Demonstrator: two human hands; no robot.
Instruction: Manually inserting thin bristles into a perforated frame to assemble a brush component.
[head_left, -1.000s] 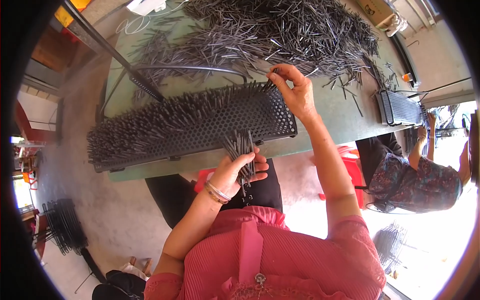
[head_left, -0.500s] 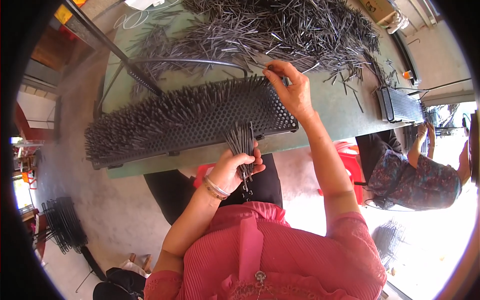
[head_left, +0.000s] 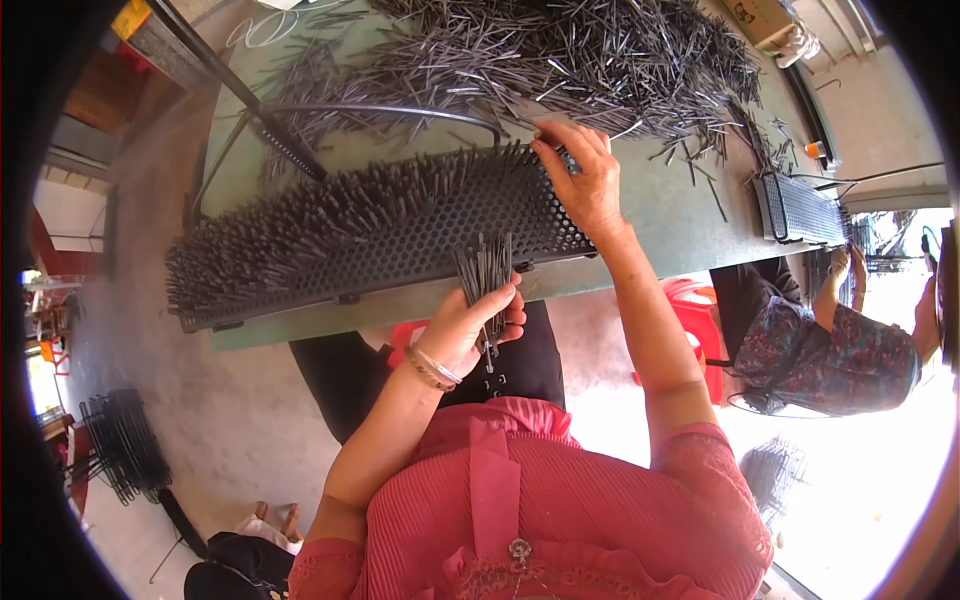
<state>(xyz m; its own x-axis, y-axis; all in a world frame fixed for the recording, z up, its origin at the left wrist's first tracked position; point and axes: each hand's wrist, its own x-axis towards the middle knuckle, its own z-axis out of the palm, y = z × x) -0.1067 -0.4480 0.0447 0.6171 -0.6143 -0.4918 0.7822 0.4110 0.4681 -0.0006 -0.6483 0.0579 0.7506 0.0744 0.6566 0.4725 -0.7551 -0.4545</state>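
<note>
A long black perforated rack (head_left: pixel 470 225) lies along the table's near edge. Thin dark sticks (head_left: pixel 300 220) stand upright in its holes over the left and far part. Below its near edge, my left hand (head_left: pixel 465 325) is closed around a bundle of similar sticks (head_left: pixel 486 275), their upper ends fanned out. At the rack's far right, my right hand (head_left: pixel 585 180) is closed with thumb and forefinger pinched together; what they hold, if anything, is too small to make out. Bare holes show beside and beneath that hand.
A big loose heap of dark sticks (head_left: pixel 560 60) covers the far part of the green table (head_left: pixel 690 235). A bent metal bar (head_left: pixel 390 112) rises behind the rack. At right, another person (head_left: pixel 810 350) works at a second perforated rack (head_left: pixel 805 212). A red stool (head_left: pixel 695 305) stands below.
My left hand and its bundle have shifted slightly, with the bundle's tips tilted a little more to the right. My right hand stays at nearly the same place, still pinched.
</note>
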